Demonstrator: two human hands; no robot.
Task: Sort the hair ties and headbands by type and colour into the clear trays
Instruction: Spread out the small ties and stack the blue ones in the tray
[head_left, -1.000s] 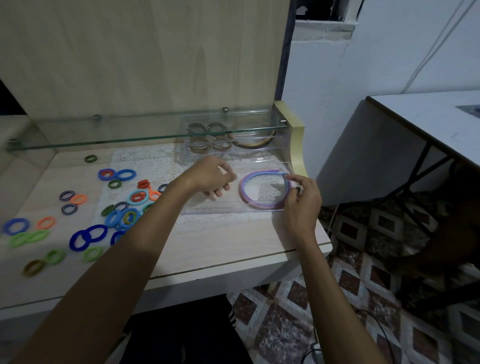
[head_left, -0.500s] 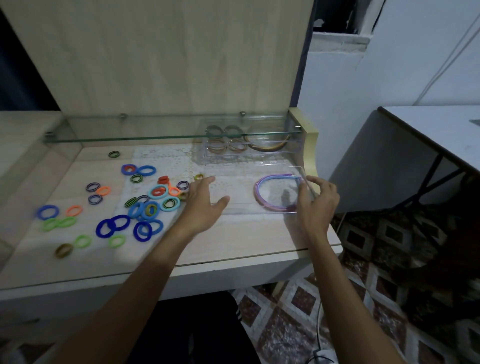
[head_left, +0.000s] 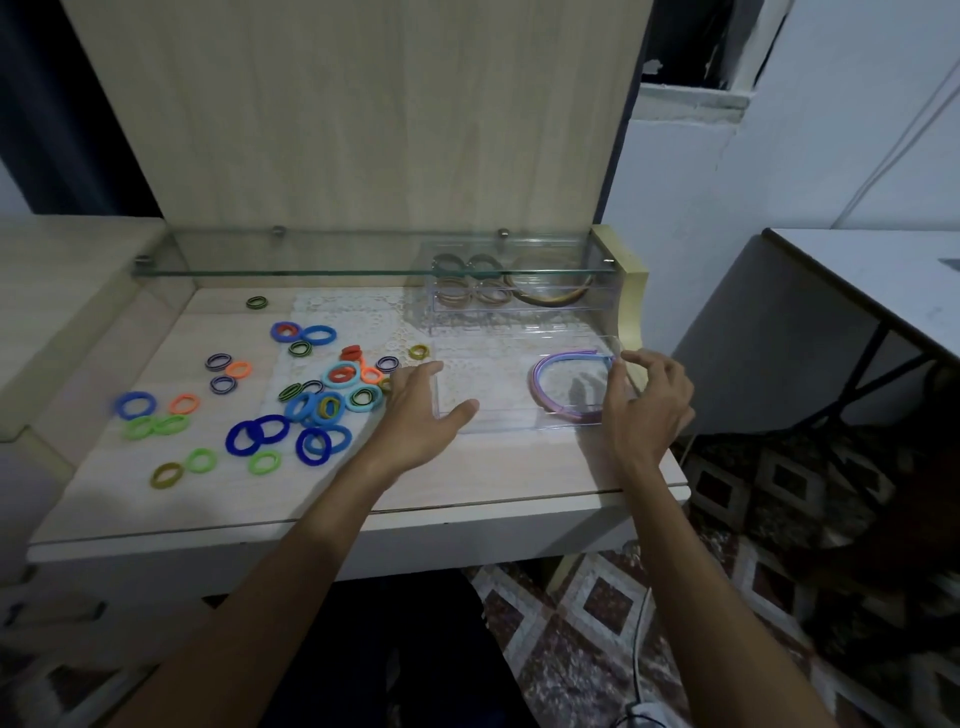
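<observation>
- The near clear tray (head_left: 498, 415) lies on the surface (head_left: 467, 473) at the right, between the two hands.
- Inside it, at its right end, rests a purple headband (head_left: 545, 395).
- The left hand (head_left: 421, 415) lies flat with fingers spread at the tray's left edge, beside the loose hair ties (head_left: 311, 400).
- The right hand (head_left: 649, 400) is at the tray's right edge, fingers loosely curled; it seems to touch the rim.
- A far tray (head_left: 519, 312) holds brownish ties under the glass shelf (head_left: 311, 271).

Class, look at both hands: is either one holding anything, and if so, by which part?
The left hand lies open at the clear tray's left edge, holding nothing. The right hand is at the tray's right rim; whether it grips cannot be told.
</observation>
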